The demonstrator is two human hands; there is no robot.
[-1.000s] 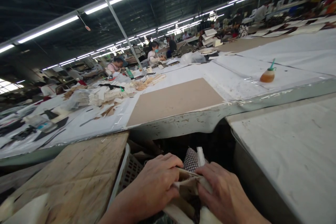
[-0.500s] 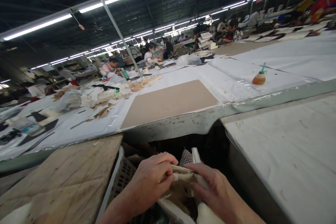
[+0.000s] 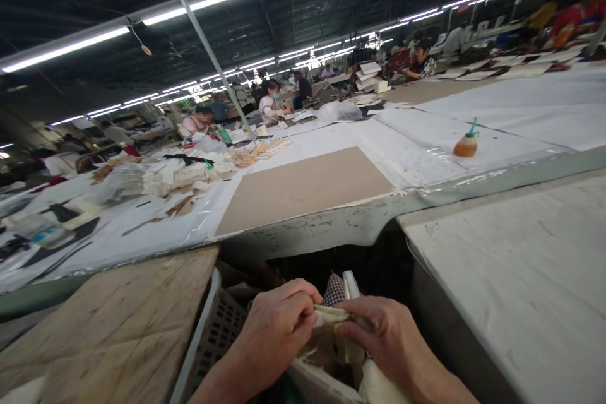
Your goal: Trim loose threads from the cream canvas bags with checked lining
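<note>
Low in the middle, both my hands work at the rim of a cream, bag-like fabric piece that gapes towards me. My left hand pinches the far rim, thumb against curled fingers. From the other side, my right hand has thumb and forefinger closed on the same rim, a short stretch away. Between the hands the edge looks folded over. The inside of the piece is brownish and partly in shadow. Just beyond my fingers stand a dark checked cloth and a white strip.
A plastic basket stands by my left forearm. Brown-covered and pale-covered surfaces flank me. Ahead, a long white table bears a tan board, a glue bottle and scrap piles. Co-workers sit beyond.
The thumb and forefinger of my right hand have closed together on the rim, nearer my left hand. My left hand keeps its pinch, shifted slightly right.
</note>
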